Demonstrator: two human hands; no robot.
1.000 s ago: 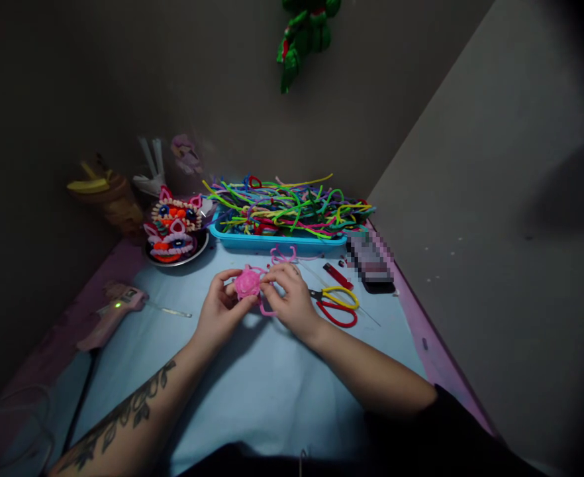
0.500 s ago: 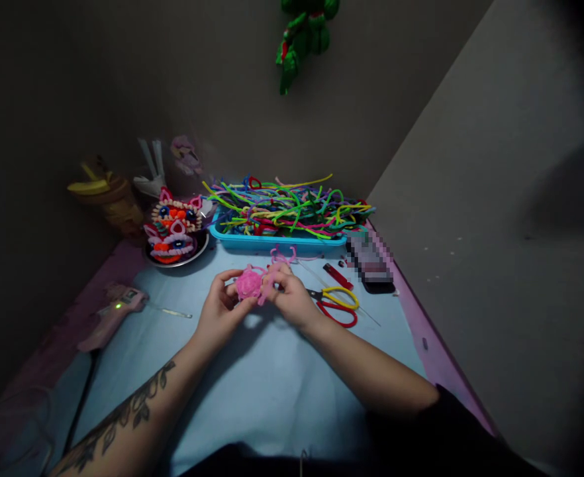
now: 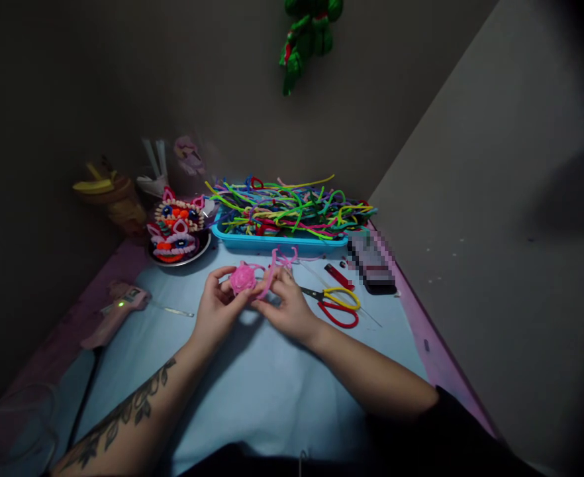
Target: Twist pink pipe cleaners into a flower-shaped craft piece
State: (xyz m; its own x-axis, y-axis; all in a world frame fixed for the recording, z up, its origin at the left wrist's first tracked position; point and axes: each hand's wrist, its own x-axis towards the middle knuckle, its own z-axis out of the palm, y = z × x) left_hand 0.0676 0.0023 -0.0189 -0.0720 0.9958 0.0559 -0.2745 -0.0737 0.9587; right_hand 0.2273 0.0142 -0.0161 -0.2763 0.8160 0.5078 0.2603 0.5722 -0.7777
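Observation:
Between the thumb and fingers of my left hand (image 3: 218,301) is a round pink ball of pipe cleaner (image 3: 243,279), wound into coils. My right hand (image 3: 288,303) is closed on a loose pink pipe cleaner strand (image 3: 267,285) that runs beside the ball; its end stands up above the fingers. Both hands are close together over the blue table cover, thumbs nearly meeting. More bent pink pipe cleaners (image 3: 285,256) lie just behind the right hand. Scissors (image 3: 339,306) with one yellow and one red handle lie to the right of it.
At the back, a blue tray (image 3: 282,245) overflows with colourful pipe cleaners. A metal bowl (image 3: 183,261) holds fuzzy lion-like heads. A pink glue gun (image 3: 118,315) with a lit green light lies left. A red lighter-like piece (image 3: 339,276) and a blurred-out phone (image 3: 371,262) are at right.
The pink ball has shifted slightly left and turned in my left hand. The right hand has changed its hold, and the strand now stands more upright between the fingers.

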